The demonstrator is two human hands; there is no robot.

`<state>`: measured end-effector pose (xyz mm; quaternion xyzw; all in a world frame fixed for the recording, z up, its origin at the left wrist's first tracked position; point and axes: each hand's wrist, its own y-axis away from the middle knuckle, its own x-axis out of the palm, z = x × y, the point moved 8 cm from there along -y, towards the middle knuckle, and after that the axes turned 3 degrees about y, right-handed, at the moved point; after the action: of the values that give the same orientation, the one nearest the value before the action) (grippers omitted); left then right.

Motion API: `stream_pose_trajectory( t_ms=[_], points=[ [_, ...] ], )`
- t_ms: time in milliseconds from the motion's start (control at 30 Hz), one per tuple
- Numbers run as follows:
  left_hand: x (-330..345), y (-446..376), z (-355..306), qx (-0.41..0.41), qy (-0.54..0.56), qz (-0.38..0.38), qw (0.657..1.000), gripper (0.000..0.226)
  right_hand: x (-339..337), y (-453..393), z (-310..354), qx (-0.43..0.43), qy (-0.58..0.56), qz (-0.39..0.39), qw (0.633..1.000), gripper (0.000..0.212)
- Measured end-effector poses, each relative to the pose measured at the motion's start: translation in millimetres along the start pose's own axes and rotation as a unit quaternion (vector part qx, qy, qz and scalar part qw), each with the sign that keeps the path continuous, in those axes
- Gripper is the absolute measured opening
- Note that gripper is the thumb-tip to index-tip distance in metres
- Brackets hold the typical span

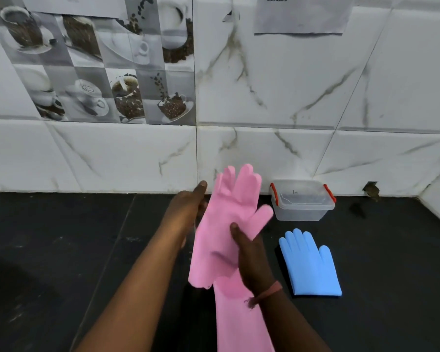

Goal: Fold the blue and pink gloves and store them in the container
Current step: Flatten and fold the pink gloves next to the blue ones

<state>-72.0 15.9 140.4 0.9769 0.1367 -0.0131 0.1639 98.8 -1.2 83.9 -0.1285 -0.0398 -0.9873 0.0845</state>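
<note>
I hold a pink rubber glove (229, 212) up above the black counter, fingers pointing up. My left hand (188, 207) grips its left edge from behind. My right hand (249, 257) pinches it near the palm, thumb on the front. The glove's long cuff (239, 321) trails down toward the bottom of the view. A blue glove (310, 265) lies flat on the counter to the right, folded, fingers toward the wall. Behind it stands a clear plastic container (302, 201) with red side clips, no lid on it, and I cannot make out anything inside.
The black countertop (87, 250) runs to a white marble-patterned tiled wall (290, 97) at the back. A small dark hole (371, 190) sits at the wall's base right of the container. A paper sheet (302, 16) is stuck high on the wall.
</note>
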Motion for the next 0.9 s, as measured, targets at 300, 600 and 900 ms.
stream_pose_trajectory(
  t_ms=[300, 600, 900],
  points=[
    [64, 49, 173, -0.269, 0.183, 0.133, 0.936, 0.039, -79, 38, -102, 0.312, 0.061, -0.029, 0.948, 0.031],
    [73, 47, 186, -0.177, 0.103, -0.005, 0.979, 0.038, -101, 31, -88, 0.197, 0.293, -0.065, 0.933, 0.016],
    [69, 31, 178, -0.12, 0.134, -0.013, 0.984, 0.039, -97, 17, -88, 0.143, 0.187, -0.064, 0.97, 0.022]
  ],
)
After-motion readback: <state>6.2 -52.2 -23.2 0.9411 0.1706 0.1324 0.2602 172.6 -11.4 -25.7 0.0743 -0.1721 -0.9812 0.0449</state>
